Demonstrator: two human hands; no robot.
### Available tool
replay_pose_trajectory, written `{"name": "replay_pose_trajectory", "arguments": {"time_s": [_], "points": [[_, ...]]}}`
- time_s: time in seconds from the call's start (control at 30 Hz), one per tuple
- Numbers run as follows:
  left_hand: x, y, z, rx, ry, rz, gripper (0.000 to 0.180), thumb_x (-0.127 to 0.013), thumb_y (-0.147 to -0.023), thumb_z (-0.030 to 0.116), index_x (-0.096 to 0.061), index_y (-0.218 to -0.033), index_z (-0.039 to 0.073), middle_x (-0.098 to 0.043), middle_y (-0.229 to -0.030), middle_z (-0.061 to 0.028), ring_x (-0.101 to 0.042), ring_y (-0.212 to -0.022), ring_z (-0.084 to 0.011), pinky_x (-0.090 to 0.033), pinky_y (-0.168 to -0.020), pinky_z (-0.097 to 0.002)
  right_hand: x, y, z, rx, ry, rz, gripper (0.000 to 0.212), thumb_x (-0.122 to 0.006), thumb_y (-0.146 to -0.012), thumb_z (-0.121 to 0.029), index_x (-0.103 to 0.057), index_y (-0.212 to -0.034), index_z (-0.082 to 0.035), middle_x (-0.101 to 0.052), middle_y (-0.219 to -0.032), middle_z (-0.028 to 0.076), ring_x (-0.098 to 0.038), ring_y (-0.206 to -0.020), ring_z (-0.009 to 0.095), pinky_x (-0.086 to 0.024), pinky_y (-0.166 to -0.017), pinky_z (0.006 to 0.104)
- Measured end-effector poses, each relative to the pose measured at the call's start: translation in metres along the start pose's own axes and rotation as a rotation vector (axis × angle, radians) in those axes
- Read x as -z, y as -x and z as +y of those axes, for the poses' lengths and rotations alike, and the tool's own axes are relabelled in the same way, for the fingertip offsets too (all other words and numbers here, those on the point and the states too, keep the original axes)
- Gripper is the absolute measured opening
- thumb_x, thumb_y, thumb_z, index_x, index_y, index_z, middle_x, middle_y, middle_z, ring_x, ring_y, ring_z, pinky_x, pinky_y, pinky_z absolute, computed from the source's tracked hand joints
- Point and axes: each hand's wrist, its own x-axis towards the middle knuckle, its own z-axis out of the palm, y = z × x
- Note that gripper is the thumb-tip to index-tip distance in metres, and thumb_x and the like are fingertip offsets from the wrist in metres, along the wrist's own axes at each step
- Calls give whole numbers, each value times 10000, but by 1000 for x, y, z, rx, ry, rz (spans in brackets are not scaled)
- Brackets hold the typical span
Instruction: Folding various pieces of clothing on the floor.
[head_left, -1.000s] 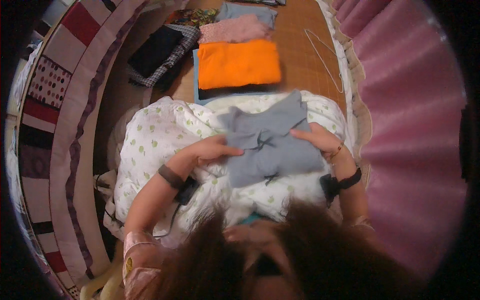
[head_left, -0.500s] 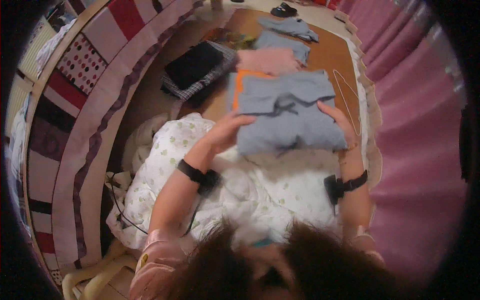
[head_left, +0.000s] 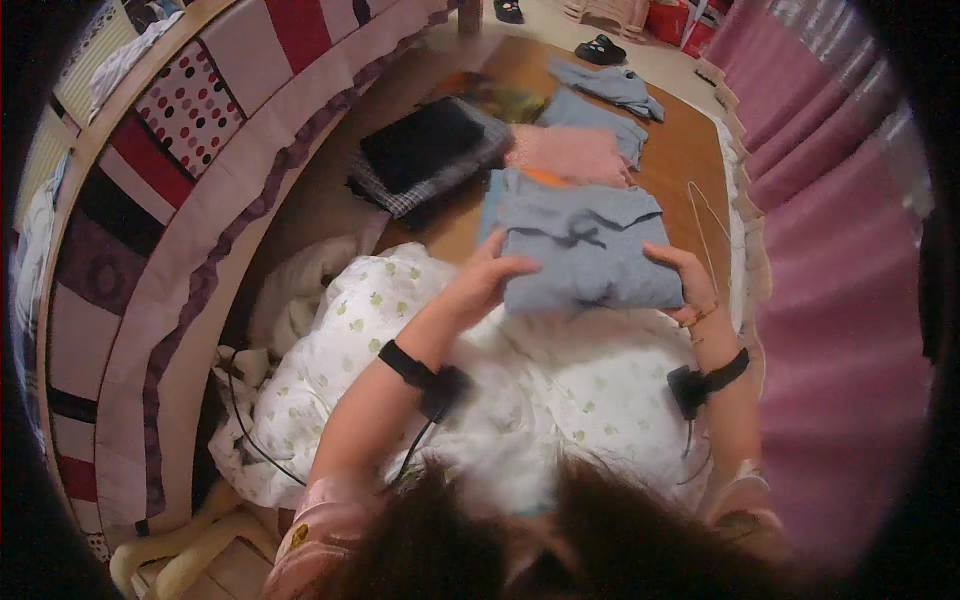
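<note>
Both my hands grip a folded grey-blue garment (head_left: 605,255) with a dark drawstring tied in a bow on its upper face. At its left edge my left hand (head_left: 487,278) has the thumb on top and the fingers along the side. My right hand (head_left: 685,278) clasps the right edge the same way, thumb on top. Past the garment's far edge shows a strip of orange cloth (head_left: 545,178), mostly hidden. A light blue edge of cloth (head_left: 491,205) peeks out at its left. Whether the garment rests on these cannot be told.
Beyond lie folded pink cloth (head_left: 570,152), grey-blue clothes (head_left: 600,118) and a black-and-checked pile (head_left: 425,145) on a brown mat (head_left: 685,150). A white leaf-patterned quilt (head_left: 380,300) is bunched nearest me. A hanger (head_left: 708,225) lies by the pink curtain (head_left: 820,300); a patchwork-covered side (head_left: 190,110) stands left.
The garment has shifted left over the orange cloth, hiding more of it. Both hands keep their hold. The whole view has also swung slightly.
</note>
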Motion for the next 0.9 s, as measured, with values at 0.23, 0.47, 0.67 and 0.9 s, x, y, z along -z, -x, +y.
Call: {"name": "replay_pose_trajectory", "arguments": {"time_s": [0.23, 0.47, 0.67, 0.9], "points": [[9, 0, -6, 127, 14, 83, 616, -693, -812, 167, -422, -1348, 27, -567, -1260, -106, -565, -1155, -240, -477, -967, -372, 0, -18, 3, -87, 429, -41, 422, -665, -812, -141, -575, -1191, 19, -655, -1107, 110, -656, -962, 259, -555, -819, 413], [12, -6, -16, 215, -51, 108, 571, -707, -807, 161, -462, -1305, 24, -596, -1213, -94, -592, -1107, -219, -496, -916, -334, 7, -19, 17, -106, 419, 37, 404, -658, -796, -108, -583, -1169, 31, -662, -1078, 122, -664, -921, 248, -562, -778, 390], [-1, -13, -10, 540, -306, 158, 570, -708, -801, 111, -460, -1307, 21, -608, -1193, -89, -626, -1025, -202, -524, -829, -280, 30, -13, 15, -175, 345, 27, 398, -630, -819, -70, -567, -1197, 34, -660, -1087, 114, -659, -936, 233, -552, -812, 353], [-3, -63, 28, -2, -372, 34, 606, -649, -798, -33, -408, -1353, -13, -573, -1252, -124, -589, -1082, -198, -467, -946, -301, 15, -18, -21, 391, 448, -8, 542, -693, -833, -114, -476, -1307, 31, -609, -1190, 123, -604, -1039, 215, -500, -905, 338]]}}
